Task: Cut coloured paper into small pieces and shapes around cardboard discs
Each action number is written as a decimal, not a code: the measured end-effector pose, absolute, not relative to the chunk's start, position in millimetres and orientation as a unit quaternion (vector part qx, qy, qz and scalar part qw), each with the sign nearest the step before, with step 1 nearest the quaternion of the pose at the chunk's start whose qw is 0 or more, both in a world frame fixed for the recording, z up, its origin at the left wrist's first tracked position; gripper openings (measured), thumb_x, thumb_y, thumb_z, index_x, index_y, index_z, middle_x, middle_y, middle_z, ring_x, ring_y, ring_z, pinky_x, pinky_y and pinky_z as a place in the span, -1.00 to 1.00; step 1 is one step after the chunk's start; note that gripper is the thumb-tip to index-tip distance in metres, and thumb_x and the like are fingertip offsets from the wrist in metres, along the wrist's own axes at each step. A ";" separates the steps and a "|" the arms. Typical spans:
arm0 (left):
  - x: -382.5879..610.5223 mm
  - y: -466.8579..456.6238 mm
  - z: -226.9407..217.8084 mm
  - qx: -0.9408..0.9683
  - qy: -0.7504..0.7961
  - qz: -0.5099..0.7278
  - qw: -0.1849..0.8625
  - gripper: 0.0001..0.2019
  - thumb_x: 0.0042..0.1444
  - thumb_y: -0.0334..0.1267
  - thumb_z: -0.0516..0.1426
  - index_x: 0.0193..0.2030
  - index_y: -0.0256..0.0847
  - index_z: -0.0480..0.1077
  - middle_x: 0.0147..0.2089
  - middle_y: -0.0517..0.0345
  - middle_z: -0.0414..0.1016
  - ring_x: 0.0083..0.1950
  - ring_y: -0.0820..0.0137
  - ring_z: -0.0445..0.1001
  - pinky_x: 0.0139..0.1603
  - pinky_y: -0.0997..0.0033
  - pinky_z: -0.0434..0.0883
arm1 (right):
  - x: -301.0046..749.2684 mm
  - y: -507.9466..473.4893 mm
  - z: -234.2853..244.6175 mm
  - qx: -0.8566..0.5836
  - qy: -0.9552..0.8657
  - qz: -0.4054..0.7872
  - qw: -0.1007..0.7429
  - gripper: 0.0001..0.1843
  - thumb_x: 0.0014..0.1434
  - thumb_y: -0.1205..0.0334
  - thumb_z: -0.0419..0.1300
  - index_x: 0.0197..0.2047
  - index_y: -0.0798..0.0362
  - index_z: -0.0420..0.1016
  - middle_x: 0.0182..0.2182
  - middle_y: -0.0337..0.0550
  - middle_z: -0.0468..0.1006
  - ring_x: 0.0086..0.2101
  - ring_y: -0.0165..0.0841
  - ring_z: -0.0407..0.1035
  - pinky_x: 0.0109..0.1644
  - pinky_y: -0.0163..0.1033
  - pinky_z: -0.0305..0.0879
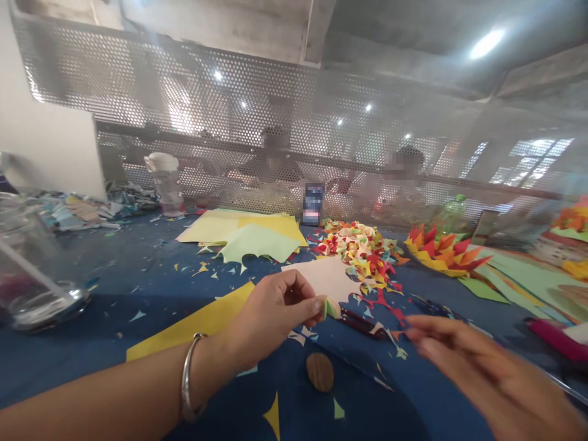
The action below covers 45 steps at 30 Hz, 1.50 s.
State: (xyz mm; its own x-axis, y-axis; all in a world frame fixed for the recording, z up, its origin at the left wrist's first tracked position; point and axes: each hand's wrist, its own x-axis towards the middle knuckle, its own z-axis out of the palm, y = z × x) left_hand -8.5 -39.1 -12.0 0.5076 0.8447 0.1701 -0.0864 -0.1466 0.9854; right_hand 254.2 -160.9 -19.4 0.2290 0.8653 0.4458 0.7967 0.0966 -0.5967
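Observation:
My left hand (280, 306), with a silver bangle at the wrist, pinches a small folded paper piece (331, 308) in pale green and cream between thumb and fingers. To the right, my right hand (478, 361) is slightly blurred, its fingers stretched out and nothing plainly held. Its fingertips are close to small paper scraps (400, 343). Between the hands lies a dark pen-like tool (361, 321). Below them an oval brown wooden piece (320, 372) rests on the blue tabletop (220, 398). A yellow sheet (193, 318) lies partly behind my left arm.
Coloured sheets (239, 226), one with scalloped cuts, lie beyond my hands. A heap of small folded paper pieces (358, 245) sits beside a red-and-yellow pointed paper form (443, 251). A glass jar (37, 263) stands left, a phone (313, 204) upright before the perforated metal screen (206, 110).

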 end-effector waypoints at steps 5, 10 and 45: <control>-9.5 -41.1 -10.0 0.650 0.295 0.396 0.577 -0.79 0.07 -0.17 0.23 -0.38 -0.23 0.32 -0.44 0.15 0.51 -0.41 0.42 0.47 -0.34 0.40 0.40 | 174.7 -107.4 5.8 -0.606 -0.675 0.130 0.400 -0.69 0.19 -0.02 0.17 -0.10 -0.02 0.50 -0.31 -0.16 0.63 -0.35 -0.30 0.52 -0.31 -0.30 0.46; -11.6 -34.6 -13.4 0.649 0.318 0.410 0.557 -0.81 0.05 -0.18 0.23 -0.39 -0.21 0.33 -0.42 0.13 0.52 -0.37 0.38 0.50 -0.32 0.38 0.41 | 167.4 -91.5 0.8 -0.563 -0.697 0.211 0.390 -0.72 0.26 0.01 0.12 -0.20 0.00 0.54 -0.34 -0.21 0.63 -0.33 -0.35 0.51 -0.25 -0.32 0.39; -6.6 -39.9 -6.9 0.677 0.329 0.401 0.522 -0.75 -0.06 -0.23 0.27 -0.43 -0.19 0.24 -0.51 0.31 0.35 -0.47 0.50 0.32 -0.45 0.49 0.25 | 168.8 -94.5 -9.1 -0.549 -0.711 0.226 0.377 -0.68 0.31 0.00 0.02 -0.40 -0.01 0.32 -0.54 -0.33 0.28 -0.50 -0.40 0.15 -0.44 -0.32 0.12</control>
